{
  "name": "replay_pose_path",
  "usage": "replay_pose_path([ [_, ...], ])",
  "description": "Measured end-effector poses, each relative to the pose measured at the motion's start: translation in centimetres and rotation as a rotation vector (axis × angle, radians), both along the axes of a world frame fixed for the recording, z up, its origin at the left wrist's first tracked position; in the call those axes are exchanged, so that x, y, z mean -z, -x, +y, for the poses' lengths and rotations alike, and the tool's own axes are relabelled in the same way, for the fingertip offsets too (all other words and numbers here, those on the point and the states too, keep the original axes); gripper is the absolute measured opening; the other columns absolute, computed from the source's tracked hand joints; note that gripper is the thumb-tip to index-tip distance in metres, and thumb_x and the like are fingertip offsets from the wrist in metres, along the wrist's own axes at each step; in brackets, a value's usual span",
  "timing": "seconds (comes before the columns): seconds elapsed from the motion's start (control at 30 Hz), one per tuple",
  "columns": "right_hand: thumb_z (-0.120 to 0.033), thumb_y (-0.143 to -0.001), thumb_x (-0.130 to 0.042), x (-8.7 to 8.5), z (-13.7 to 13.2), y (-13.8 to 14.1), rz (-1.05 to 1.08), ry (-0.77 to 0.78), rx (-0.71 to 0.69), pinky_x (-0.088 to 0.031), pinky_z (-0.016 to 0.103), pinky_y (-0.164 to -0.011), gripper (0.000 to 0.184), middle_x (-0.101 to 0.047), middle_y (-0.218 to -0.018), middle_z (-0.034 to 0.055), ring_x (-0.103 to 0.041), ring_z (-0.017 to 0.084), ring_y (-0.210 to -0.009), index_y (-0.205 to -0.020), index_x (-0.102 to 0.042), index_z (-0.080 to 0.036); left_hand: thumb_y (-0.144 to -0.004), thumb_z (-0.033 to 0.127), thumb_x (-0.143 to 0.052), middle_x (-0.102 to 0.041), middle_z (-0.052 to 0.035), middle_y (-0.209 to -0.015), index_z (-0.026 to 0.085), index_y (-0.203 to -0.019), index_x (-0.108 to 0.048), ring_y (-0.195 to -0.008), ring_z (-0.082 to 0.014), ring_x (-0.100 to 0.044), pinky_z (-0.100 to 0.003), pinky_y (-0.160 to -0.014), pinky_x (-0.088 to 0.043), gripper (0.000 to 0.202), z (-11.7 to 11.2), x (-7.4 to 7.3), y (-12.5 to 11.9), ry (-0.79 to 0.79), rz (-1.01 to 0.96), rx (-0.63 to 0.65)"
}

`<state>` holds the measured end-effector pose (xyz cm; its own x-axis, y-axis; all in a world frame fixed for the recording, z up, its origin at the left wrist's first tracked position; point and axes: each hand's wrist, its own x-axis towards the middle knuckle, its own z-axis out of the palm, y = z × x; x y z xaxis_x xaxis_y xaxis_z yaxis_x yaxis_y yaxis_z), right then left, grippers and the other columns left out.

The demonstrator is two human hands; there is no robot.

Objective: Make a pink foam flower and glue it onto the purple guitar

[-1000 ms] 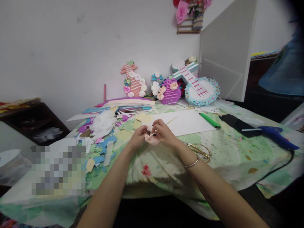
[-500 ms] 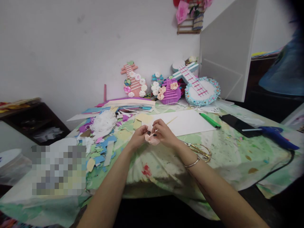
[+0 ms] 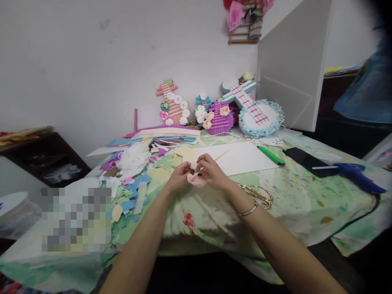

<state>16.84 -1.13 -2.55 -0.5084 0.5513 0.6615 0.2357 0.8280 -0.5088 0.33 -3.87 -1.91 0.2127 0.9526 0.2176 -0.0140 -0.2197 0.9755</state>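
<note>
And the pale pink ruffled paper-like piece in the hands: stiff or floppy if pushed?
Likely floppy: the pale pink ruffled paper-like piece shows thin-looking folds. Probably light: left hand and right hand merely pinch it. May crease easily, given its ruffled edges.

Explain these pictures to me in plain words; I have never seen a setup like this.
There is no machine here, just a person's bare hands: the left hand and the right hand. Every picture comes from one camera worn on the person's head, looking forward and down. Both hands pinch a piece of pale pink paper. On the paint-stained cloth lie paper scraps and white string to the left, and gold-handled scissors, a white sheet and a blue glue gun to the right. Decorated model instruments stand at the back, including a round light-blue one.
</note>
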Motion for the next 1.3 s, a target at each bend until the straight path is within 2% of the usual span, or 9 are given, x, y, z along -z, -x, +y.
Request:
replay_pose_path([
  [0.97, -0.021, -0.070, -0.065, 0.13, 0.05, -0.02, -0.030, -0.012, 0.007, -0.043, 0.034, -0.079, 0.013, -0.047, -0.099, 0.0068, -0.047, 0.020, -0.095, -0.080, -0.056, -0.019, -0.058, 0.016, -0.066, -0.053, 0.0037, -0.064, 0.014, -0.070, -0.053, -0.059, -0.0082, -0.048, -0.020, -0.056, -0.037, 0.018, -0.10, -0.13, -0.08, 0.003, 0.019, 0.003],
  [1.3, -0.023, -0.069, -0.068, 0.16, 0.03, -0.03, -0.039, -0.012, 0.012, -0.043, 0.034, -0.079, 0.016, -0.046, -0.099, 0.0070, -0.046, 0.020, -0.095, -0.080, -0.057, -0.019, -0.061, 0.020, -0.066, -0.052, 0.0038, -0.062, 0.014, -0.070, -0.053, -0.057, -0.0082, -0.047, -0.020, -0.055, -0.036, 0.017, -0.21, -0.12, -0.16, 0.009, 0.036, 0.004],
])
